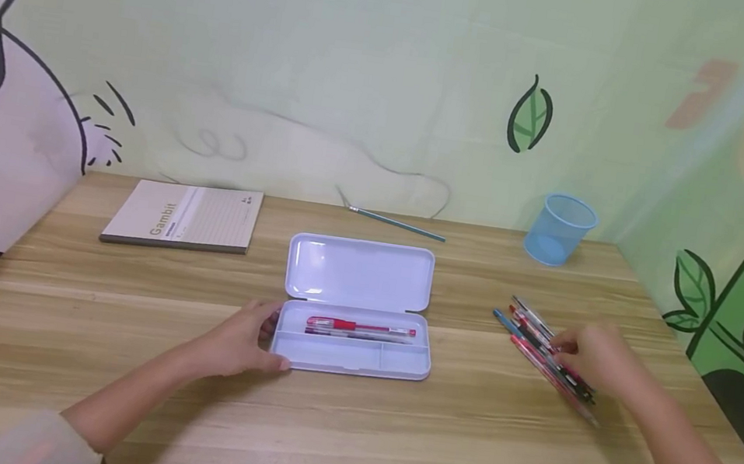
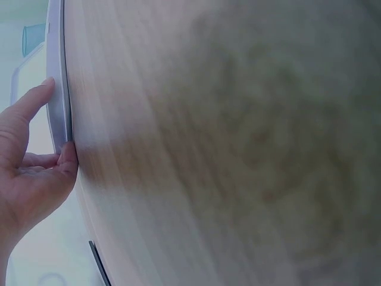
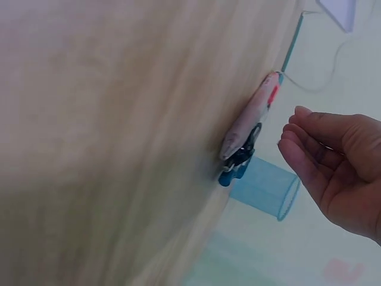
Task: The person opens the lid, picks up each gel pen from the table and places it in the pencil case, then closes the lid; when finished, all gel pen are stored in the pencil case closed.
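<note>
on the table [image 1: 344, 440], an open pencil case [image 1: 328, 350] with at least two pens [image 1: 359, 327] in its rear slot.
the left hand [image 1: 244, 344] grips its left end, thumb at the front corner; the right hand [image 1: 602, 358], fingers loosely bent with tips drawn close, is at the loose pens [image 1: 546, 369], none seen between its fingertips. these lie bunched, so a grasp at one could roll its neighbours; a left-hand tug could skew the case.
</note>
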Demonstrator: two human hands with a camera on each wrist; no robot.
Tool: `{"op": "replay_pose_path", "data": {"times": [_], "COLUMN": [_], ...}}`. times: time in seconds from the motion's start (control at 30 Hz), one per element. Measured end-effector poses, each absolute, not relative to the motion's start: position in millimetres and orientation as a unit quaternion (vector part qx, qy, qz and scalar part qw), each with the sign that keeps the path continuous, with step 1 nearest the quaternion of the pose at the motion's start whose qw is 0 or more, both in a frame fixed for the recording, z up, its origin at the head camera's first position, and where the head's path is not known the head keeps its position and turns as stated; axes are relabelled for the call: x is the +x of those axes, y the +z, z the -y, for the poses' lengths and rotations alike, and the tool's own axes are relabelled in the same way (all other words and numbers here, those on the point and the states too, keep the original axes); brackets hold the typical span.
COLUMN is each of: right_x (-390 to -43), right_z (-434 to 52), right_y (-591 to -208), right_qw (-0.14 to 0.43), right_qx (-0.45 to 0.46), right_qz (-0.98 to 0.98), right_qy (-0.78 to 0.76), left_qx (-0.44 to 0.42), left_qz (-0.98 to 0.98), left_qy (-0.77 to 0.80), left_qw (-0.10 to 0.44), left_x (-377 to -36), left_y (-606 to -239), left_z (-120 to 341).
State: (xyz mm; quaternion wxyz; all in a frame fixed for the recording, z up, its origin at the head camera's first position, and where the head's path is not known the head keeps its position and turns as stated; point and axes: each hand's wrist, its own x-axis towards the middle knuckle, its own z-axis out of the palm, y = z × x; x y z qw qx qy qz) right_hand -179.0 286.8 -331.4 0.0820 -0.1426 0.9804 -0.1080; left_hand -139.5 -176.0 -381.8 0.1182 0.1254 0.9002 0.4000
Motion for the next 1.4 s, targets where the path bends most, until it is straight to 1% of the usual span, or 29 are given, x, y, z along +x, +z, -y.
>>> {"op": "replay_pose_path", "data": {"times": [0.13, 0.27, 0.47, 0.87, 1.1, 1.27, 1.4], "right_x": [-175, -171, -169, -171, -170, -170, -169], "right_z": [-287, -287, -284, -279, -275, -276, -275], "right_y": [-335, -339, -345, -349, -350, -350, -349], "right_qw": [0.092, 0.090, 0.103, 0.097, 0.118, 0.100, 0.090], "right_qx": [-0.148, -0.162, -0.155, -0.165, -0.137, -0.157, -0.154], "right_qz": [-0.978, -0.975, -0.974, -0.975, -0.978, -0.977, -0.979], "right_qy": [-0.112, -0.120, -0.131, -0.110, -0.106, -0.101, -0.098], "left_qx": [0.126, 0.132, 0.128, 0.129, 0.127, 0.128, 0.128], "left_qz": [-0.899, -0.898, -0.898, -0.897, -0.897, -0.896, -0.896], "left_qy": [0.402, 0.404, 0.404, 0.407, 0.407, 0.408, 0.408], "left_qw": [0.119, 0.117, 0.117, 0.118, 0.117, 0.118, 0.117], "left_x": [-140, -139, -140, -139, -140, -140, -140], "left_y": [-382, -381, -382, -382, -382, -381, -381], "left_z": [176, 176, 176, 177, 176, 176, 175]}}
